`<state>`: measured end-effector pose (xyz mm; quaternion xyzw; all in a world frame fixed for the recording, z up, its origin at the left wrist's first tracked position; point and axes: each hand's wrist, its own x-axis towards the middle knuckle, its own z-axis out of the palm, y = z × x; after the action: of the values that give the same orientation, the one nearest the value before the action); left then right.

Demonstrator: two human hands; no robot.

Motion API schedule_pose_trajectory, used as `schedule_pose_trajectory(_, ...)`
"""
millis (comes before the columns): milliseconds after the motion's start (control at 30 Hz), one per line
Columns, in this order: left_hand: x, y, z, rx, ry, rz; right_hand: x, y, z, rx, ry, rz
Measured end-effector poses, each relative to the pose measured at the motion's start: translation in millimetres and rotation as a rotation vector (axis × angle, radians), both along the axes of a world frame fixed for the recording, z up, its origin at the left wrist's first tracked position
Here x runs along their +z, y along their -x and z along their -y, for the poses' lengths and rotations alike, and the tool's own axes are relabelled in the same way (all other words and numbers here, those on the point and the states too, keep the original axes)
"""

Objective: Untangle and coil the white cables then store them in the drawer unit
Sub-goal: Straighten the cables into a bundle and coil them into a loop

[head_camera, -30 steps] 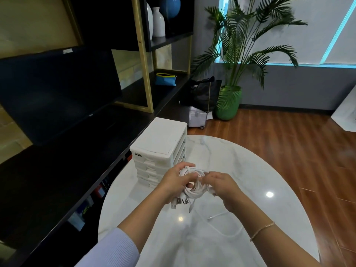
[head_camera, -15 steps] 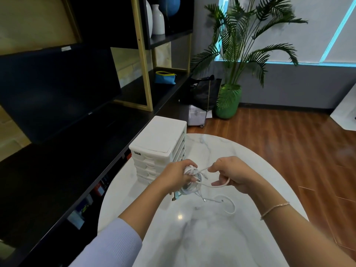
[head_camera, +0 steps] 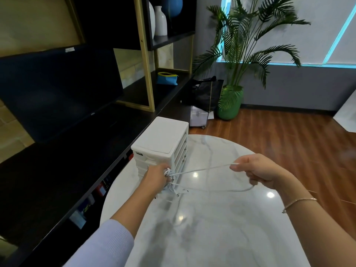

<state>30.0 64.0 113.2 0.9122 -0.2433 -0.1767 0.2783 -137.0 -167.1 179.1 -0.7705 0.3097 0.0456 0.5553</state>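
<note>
My left hand grips a bundle of tangled white cables just in front of the white drawer unit, several plug ends dangling below it. One white cable strand stretches from the bundle to my right hand, which pinches it between thumb and fingers above the table. A second length of the same cable sags back toward the bundle under my right hand. The drawer unit stands at the far left of the round marble table, its drawers all closed.
A black counter with a dark monitor runs along the left of the table. A shelf with vases and a blue pouch lies beyond. A potted palm and a black bag stand on the wooden floor.
My right hand has moved away to the right, pulling one cable out long from the bundle. My left hand has held the bundle near the drawer unit.
</note>
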Motion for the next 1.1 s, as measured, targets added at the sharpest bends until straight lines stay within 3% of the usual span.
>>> schedule_pose_trajectory(100, -5.6, -0.6, -4.5, 0.005, -0.021, 0.019, -6.9, 1.2, 12.0, 0.063, 0.337, -0.186)
schedule_pose_trajectory(233, -8.7, 4.0, -5.3, -0.017, -0.048, 0.047, -28.7, -4.0, 14.4, -0.033, 0.711, -0.380)
schedule_pose_trajectory(367, -7.6, 6.8, -2.7, 0.021, 0.043, -0.010, -58.8, -6.9, -5.3, -0.046, 0.969, -0.487)
schedule_pose_trajectory(433, -5.6, 8.6, 0.3, 0.030, 0.082, -0.070, -72.2, -14.9, -28.3, -0.025, 1.077, -0.273)
schedule_pose_trajectory(500, -3.0, 9.3, 3.7, 0.041, 0.103, -0.121, -82.1, -23.6, -63.6, 0.043, 0.991, 0.106)
schedule_pose_trajectory(567, 0.2, 8.3, 7.0, 0.050, 0.098, -0.151, -88.9, -31.0, -102.0, 0.237, 0.802, 0.235)
schedule_pose_trajectory(667, 6.5, 7.4, 8.6, 0.064, 0.134, -0.174, -101.3, -40.4, -128.0, 0.241, 0.645, 0.243)
schedule_pose_trajectory(867, 7.9, 9.7, 1.6, 0.110, 0.141, -0.185, -100.9, -49.0, -116.1, 0.222, 0.896, 0.341)
schedule_pose_trajectory(1000, 5.1, 1.4, -13.0, 0.173, 0.119, -0.159, -90.9, -34.6, -72.2, -0.141, 0.652, 0.181)
schedule_pose_trajectory(1100, 5.6, -1.2, -21.3, 0.156, 0.091, -0.158, -98.4, -13.8, -38.2, -0.287, 0.567, 0.051)
